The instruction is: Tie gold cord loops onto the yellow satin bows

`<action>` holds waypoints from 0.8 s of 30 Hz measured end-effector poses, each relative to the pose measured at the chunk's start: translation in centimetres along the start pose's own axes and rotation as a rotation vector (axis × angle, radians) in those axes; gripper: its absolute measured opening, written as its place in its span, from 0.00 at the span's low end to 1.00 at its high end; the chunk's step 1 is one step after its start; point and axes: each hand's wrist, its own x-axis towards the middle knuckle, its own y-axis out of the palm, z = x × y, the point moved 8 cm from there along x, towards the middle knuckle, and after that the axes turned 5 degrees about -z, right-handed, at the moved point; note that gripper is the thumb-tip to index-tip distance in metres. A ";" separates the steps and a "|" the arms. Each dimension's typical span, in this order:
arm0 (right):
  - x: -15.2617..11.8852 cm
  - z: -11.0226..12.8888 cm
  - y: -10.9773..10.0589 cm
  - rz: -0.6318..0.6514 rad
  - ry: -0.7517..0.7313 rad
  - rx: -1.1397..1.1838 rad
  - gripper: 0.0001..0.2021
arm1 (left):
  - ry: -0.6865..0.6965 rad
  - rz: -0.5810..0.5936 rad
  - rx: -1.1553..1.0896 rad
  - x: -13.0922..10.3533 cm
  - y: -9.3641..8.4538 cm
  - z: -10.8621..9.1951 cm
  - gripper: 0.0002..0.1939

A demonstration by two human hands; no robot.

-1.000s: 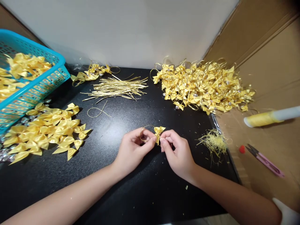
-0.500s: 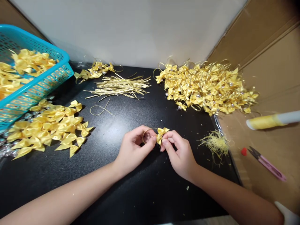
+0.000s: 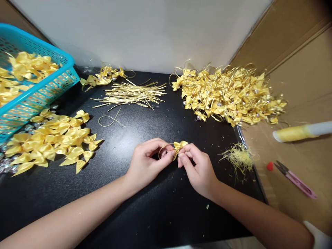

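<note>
A yellow ribbon bow (image 3: 180, 145) is pinched between my two hands, low over the black table. My left hand (image 3: 149, 160) has thumb and fingers closed at the bow's left side, where a thin gold cord loop (image 3: 160, 152) curves out. From the right, my right hand (image 3: 198, 169) pinches the bow's lower edge with thumb and forefinger. My fingertips hide part of the bow's centre. Several loose yellow bows (image 3: 59, 138) lie left of my left hand, and a bent gold cord (image 3: 111, 121) lies beyond it.
Gold cords (image 3: 132, 94) lie in a bundle at the back. Finished-looking bows with cord loops pile up (image 3: 228, 97) at back right. A turquoise basket (image 3: 64, 74) of bows stands left. Thread scraps (image 3: 240, 157), pink-handled snips (image 3: 298, 183), a red object (image 3: 270, 166) and a yellow-wrapped roll (image 3: 295, 134) are right.
The bow has turned slightly between my fingers, and its lower part is now more covered by them. Both hands stay in nearly the same place. The view has shifted a little.
</note>
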 end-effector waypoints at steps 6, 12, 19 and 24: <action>0.0 0.2 0.1 0.004 0.002 -0.009 0.05 | 0.070 0.013 0.080 0.1 0.0 -0.5 0.05; 0.0 0.3 0.0 0.010 0.022 0.000 0.05 | 0.065 0.013 0.091 0.1 0.1 -0.4 0.05; 0.1 0.4 0.0 -0.012 0.019 -0.028 0.06 | 0.099 -0.003 0.111 0.1 0.0 -0.6 0.05; 0.1 0.3 0.0 -0.029 0.030 -0.035 0.06 | 0.122 -0.006 0.160 0.1 0.0 -0.8 0.06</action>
